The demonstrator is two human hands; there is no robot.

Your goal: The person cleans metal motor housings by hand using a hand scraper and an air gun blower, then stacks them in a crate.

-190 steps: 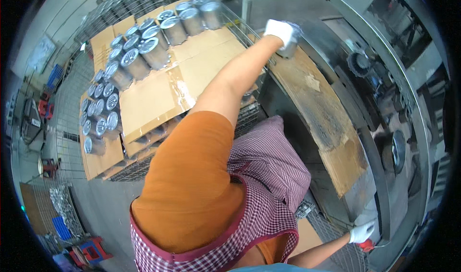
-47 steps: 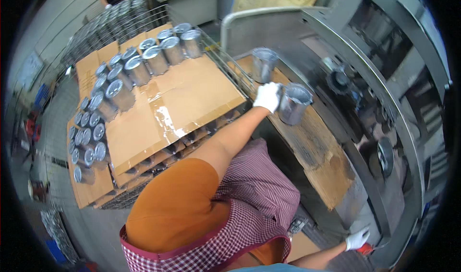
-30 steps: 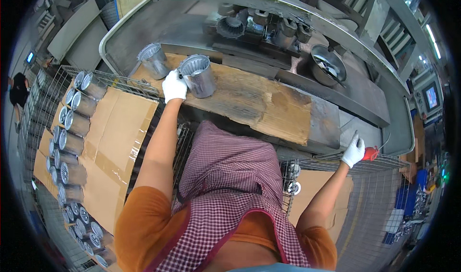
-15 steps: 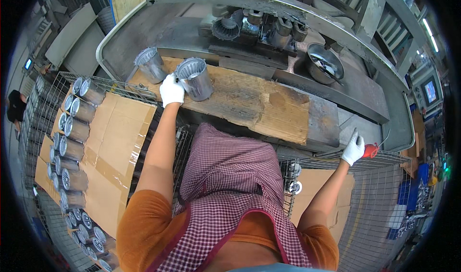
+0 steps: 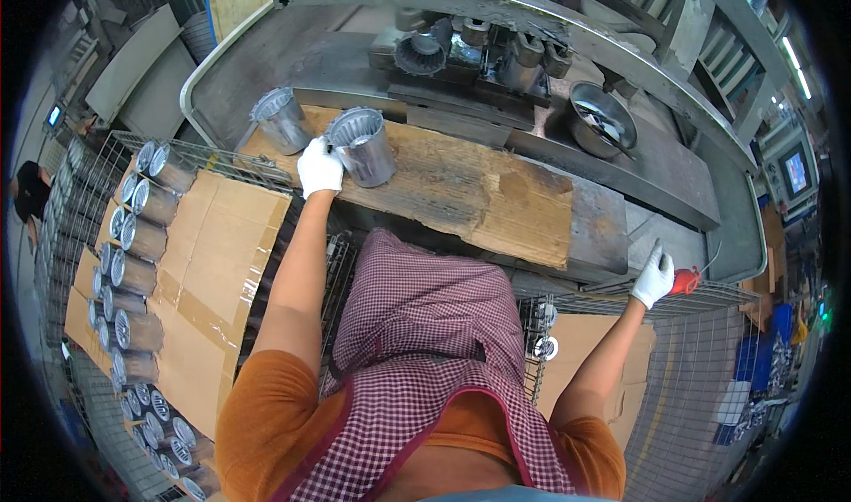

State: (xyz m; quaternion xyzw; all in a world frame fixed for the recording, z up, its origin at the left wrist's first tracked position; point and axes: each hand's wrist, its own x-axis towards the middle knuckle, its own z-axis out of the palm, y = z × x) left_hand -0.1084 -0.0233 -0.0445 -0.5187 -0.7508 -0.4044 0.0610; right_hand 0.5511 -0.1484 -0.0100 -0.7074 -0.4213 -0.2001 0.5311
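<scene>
On the cardboard-topped bench stands a cylindrical metal housing [image 5: 367, 159] with a ribbed inside and a jagged rim. My left hand [image 5: 320, 167], in a white glove, is closed at its left side, with the fingertips against the wall near the rim. A second, similar housing [image 5: 282, 123] sits just left of it, slightly tilted. Far to the right, my white-gloved right hand [image 5: 654, 279] is by the wire basket's edge, one finger pointing up and the others curled. Directly beside it a red object [image 5: 685, 281] pokes out; whatever the curled fingers hold is hidden.
Several finished-looking metal cylinders [image 5: 137, 273] lie in rows on cardboard [image 5: 213, 263] in a wire basket at left. A machine bed with fixtures [image 5: 523, 63] and a metal bowl [image 5: 603, 119] lies beyond the bench. Another wire basket [image 5: 687, 360] stands at right.
Almost nothing differs. The whole view has shifted very slightly, and both hands keep their places.
</scene>
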